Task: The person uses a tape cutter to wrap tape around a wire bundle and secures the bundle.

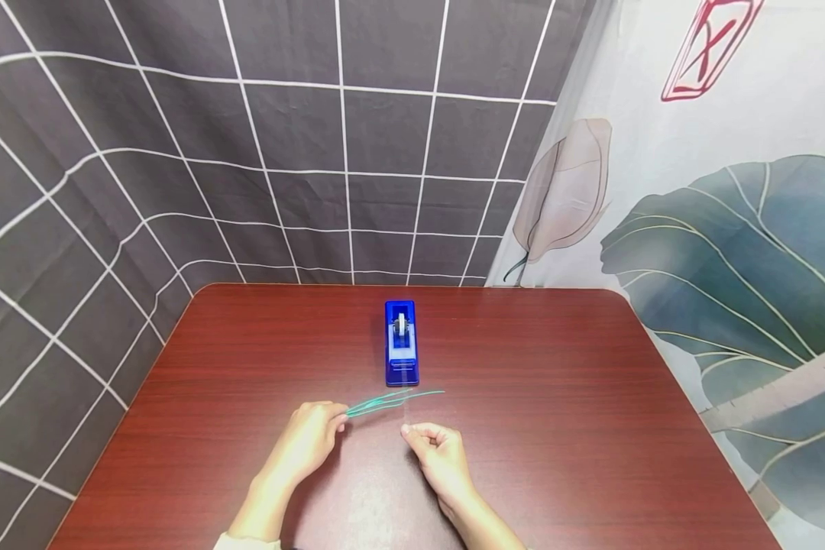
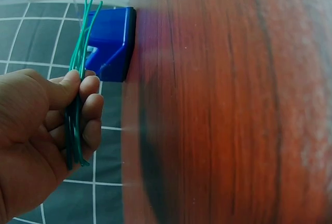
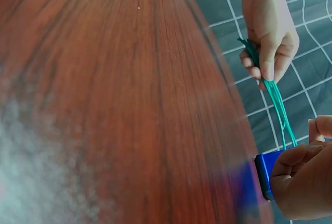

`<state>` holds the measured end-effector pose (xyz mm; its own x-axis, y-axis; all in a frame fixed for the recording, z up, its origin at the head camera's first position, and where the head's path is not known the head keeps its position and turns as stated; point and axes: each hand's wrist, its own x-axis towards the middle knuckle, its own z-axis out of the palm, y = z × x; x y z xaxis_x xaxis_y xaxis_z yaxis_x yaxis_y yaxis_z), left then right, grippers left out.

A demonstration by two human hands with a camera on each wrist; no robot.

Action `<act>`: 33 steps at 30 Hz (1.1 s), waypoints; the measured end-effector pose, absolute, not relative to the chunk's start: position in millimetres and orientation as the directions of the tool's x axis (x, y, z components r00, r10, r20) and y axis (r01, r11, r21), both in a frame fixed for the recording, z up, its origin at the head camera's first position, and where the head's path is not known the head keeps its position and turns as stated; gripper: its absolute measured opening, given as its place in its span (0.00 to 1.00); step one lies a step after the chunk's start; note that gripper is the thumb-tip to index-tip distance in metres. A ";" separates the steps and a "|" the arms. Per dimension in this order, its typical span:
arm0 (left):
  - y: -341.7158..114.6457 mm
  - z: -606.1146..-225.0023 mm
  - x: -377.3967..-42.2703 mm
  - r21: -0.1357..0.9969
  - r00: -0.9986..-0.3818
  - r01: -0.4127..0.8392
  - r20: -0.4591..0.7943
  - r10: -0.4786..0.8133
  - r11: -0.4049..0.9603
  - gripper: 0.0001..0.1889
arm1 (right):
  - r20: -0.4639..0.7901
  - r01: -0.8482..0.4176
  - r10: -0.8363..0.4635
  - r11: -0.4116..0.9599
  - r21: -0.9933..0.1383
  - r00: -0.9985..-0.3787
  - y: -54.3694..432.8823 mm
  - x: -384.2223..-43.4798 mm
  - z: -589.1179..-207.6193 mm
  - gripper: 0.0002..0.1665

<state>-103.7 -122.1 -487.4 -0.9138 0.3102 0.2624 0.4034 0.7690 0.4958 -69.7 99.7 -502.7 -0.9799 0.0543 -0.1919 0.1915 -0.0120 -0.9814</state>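
Observation:
A bundle of thin green wires [image 1: 385, 401] is in my left hand [image 1: 309, 439], pinched between thumb and fingers. In the left wrist view the wires' lower ends [image 2: 75, 146] stick out below the thumb. My right hand [image 1: 447, 462] pinches the end of a clear tape strip [image 1: 406, 410], which stretches from a blue tape dispenser [image 1: 402, 374]. The wires' free tips cross the line of that strip; whether they touch it, I cannot tell. In the right wrist view, my right hand [image 3: 306, 177] partly hides the dispenser, and the tape cannot be made out.
The dispenser stands on a reddish-brown wooden table [image 1: 557, 397], near the middle of its width, with a roll of tape [image 1: 402, 325] in it. Behind the table hangs a grey gridded curtain [image 1: 385, 130]. A white leaf-print curtain [image 1: 632, 137] hangs to the right.

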 end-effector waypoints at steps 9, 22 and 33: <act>-118.7 -485.9 -103.9 0.491 -0.908 0.415 0.272 0.318 0.766 0.10 | -0.180 0.179 0.053 -0.014 -0.984 -0.982 99.3 -69.8 -501.8 0.15; -110.8 -485.5 -106.0 0.487 -0.896 0.442 0.286 0.340 0.753 0.12 | -0.181 0.180 0.049 -0.032 -0.983 -0.982 99.6 -69.7 -500.8 0.15; -106.8 -488.5 -106.2 0.482 -0.895 0.443 0.288 0.341 0.756 0.09 | -0.177 0.175 0.051 -0.037 -0.984 -0.983 100.0 -69.0 -499.5 0.14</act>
